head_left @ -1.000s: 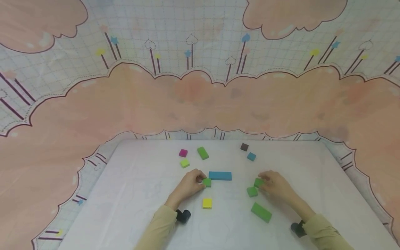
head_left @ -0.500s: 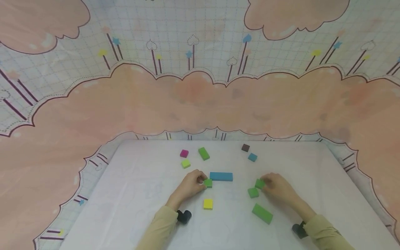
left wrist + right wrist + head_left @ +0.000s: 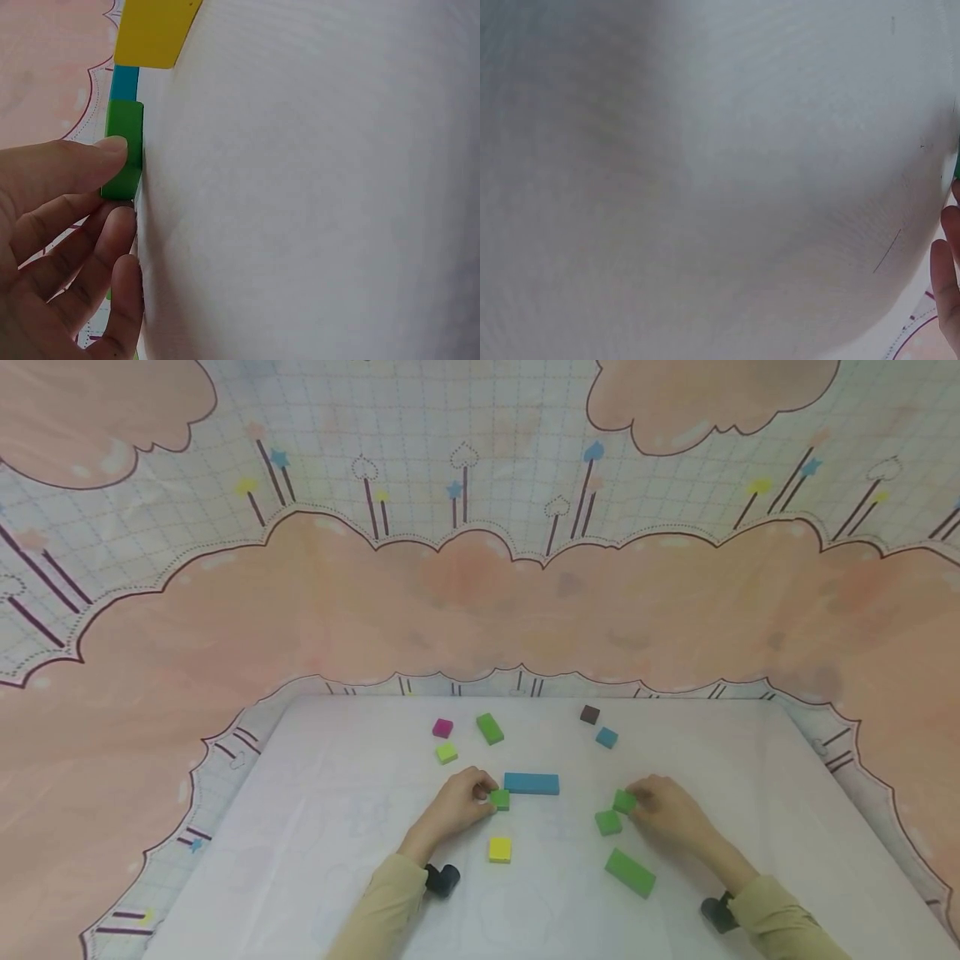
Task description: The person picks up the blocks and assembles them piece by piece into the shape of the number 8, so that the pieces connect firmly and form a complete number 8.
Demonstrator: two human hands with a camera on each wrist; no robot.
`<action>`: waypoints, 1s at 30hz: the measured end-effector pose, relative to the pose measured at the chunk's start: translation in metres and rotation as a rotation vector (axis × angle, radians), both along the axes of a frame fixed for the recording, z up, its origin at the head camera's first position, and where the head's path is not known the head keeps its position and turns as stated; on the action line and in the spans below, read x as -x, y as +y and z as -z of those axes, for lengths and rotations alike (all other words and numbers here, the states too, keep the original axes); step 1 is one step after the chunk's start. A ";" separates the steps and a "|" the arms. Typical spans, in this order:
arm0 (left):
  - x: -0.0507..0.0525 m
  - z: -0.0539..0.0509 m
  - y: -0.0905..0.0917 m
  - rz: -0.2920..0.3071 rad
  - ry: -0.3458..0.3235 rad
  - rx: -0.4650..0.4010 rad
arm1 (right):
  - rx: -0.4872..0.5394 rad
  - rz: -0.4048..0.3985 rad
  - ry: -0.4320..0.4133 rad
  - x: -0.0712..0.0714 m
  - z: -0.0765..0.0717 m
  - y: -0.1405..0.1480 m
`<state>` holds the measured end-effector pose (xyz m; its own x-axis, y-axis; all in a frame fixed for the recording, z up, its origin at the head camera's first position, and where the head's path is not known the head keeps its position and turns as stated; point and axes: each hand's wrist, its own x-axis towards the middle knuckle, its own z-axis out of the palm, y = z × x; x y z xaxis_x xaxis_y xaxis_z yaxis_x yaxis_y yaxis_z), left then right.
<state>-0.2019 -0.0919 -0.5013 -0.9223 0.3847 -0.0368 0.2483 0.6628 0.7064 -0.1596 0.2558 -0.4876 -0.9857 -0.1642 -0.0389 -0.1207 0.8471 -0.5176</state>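
Head view, white desk (image 3: 558, 906). Left hand (image 3: 452, 802): pinches small green square block (image 3: 501, 801) at near-left corner of long blue rectangular block (image 3: 532, 784), presumably to steady it. Right hand (image 3: 666, 807), well apart: edge-grips second green square block (image 3: 622, 802) beside third green square block (image 3: 608, 823), likely for control.

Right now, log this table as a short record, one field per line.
Left grip: pinches a green square block beside the long blue block
Right grip: holds a second green square block near a third green block
Near side: yellow square block, long green block
Far left: magenta block, lime block, green oblong block
Far right: brown block, small blue block
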 end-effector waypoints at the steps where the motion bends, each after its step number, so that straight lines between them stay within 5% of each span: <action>1: 0.000 0.000 0.000 0.000 0.000 0.000 | 0.001 0.000 -0.001 0.000 0.000 0.000; 30: 0.001 0.004 -0.001 -0.002 0.001 0.006 | 0.037 0.024 -0.016 0.004 -0.003 0.002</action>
<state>-0.2034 -0.0925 -0.5048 -0.9229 0.3831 -0.0382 0.2481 0.6676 0.7020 -0.1640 0.2573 -0.4850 -0.9886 -0.1424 -0.0486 -0.0925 0.8296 -0.5506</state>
